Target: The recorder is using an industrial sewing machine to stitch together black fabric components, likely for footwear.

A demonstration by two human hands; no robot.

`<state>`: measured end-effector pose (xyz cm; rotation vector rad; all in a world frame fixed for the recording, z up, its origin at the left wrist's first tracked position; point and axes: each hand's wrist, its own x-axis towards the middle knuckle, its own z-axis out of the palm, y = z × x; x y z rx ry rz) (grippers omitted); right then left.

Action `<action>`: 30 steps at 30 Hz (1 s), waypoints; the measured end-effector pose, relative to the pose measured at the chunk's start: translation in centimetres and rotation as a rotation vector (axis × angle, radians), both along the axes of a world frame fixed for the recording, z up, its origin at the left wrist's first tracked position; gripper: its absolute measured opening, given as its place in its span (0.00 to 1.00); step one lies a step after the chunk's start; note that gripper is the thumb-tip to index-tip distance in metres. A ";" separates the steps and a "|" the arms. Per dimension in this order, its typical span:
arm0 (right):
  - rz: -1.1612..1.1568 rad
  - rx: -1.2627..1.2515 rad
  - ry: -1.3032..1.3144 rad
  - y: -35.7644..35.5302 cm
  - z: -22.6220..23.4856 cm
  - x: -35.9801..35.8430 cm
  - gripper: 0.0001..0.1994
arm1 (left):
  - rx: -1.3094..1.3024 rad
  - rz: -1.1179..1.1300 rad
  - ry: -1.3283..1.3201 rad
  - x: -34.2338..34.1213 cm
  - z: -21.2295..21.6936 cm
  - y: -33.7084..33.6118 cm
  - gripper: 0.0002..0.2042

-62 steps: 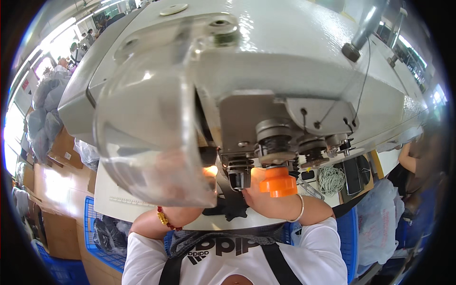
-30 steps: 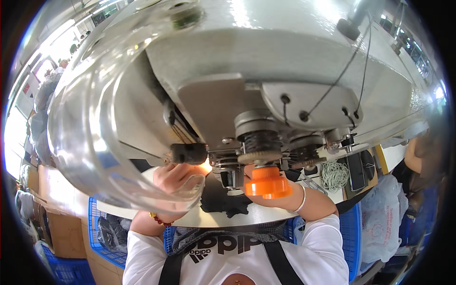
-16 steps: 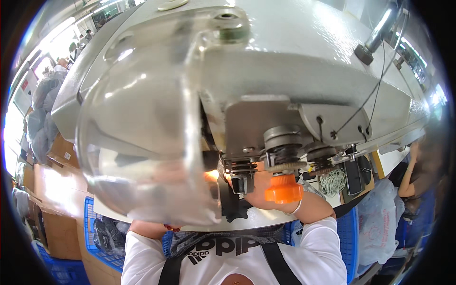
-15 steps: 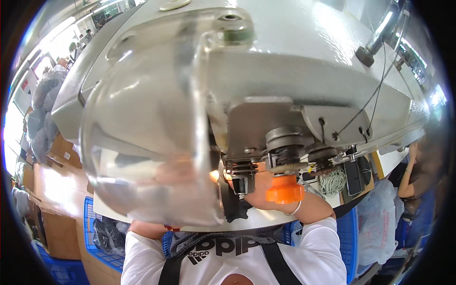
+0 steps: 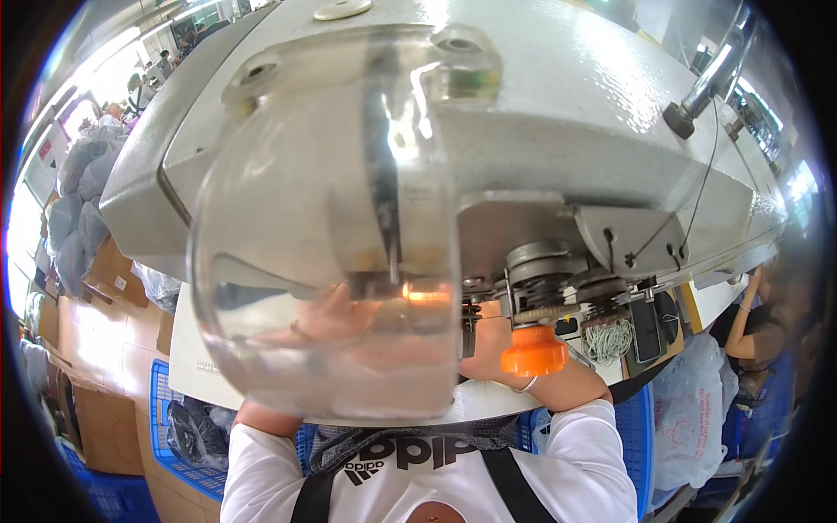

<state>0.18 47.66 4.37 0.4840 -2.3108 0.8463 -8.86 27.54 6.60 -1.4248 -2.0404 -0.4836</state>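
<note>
A grey sewing machine head (image 5: 558,131) fills most of the view, very close. A clear plastic guard (image 5: 323,261) hangs in front of it. Through the guard, blurred, I see my left hand (image 5: 324,312) resting on the white table (image 5: 196,366) near a small glowing lamp (image 5: 427,295). My right hand (image 5: 490,347) lies under the needle mechanism (image 5: 545,279), partly hidden by an orange knob (image 5: 534,350). A thin bracelet (image 5: 523,385) sits on my right wrist. What either hand holds is hidden.
Cardboard boxes (image 5: 96,383) and a blue crate (image 5: 179,436) holding dark cloth stand at the left. Bagged bundles (image 5: 78,200) are piled at the far left. A pale thread bundle (image 5: 603,340), a white plastic bag (image 5: 693,410) and another person's arm (image 5: 754,322) are at the right.
The view has shifted, so the clear guard now covers the middle and hides more of my left hand. Both hands stay under the machine head.
</note>
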 end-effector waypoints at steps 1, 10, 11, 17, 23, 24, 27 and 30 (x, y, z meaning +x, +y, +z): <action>-0.018 0.004 0.008 -0.1 0.1 0.0 0.13 | 0.042 0.012 0.010 0.1 0.0 0.1 0.08; -0.066 0.305 0.012 2.3 -0.6 0.0 0.16 | -0.002 0.058 -0.064 0.4 -0.6 -0.6 0.07; -0.080 0.438 0.040 2.6 -0.4 0.0 0.17 | 0.011 0.067 -0.088 -0.1 -1.2 -1.0 0.08; -0.139 0.651 0.196 3.2 -3.3 -1.4 0.16 | 0.007 -0.095 0.087 1.2 0.2 0.0 0.12; -0.112 0.529 0.262 2.4 -0.9 -1.4 0.16 | 0.047 -0.206 0.253 1.4 1.1 1.0 0.12; -0.078 0.469 0.230 2.1 1.1 -0.9 0.15 | 0.045 -0.200 0.251 1.4 1.2 0.9 0.12; -0.056 0.443 0.176 2.4 -0.8 -1.2 0.15 | 0.068 -0.256 0.220 1.6 1.9 1.2 0.12; -0.032 0.294 0.054 2.2 -1.7 -1.1 0.14 | -0.004 -0.195 0.244 1.4 1.1 0.7 0.13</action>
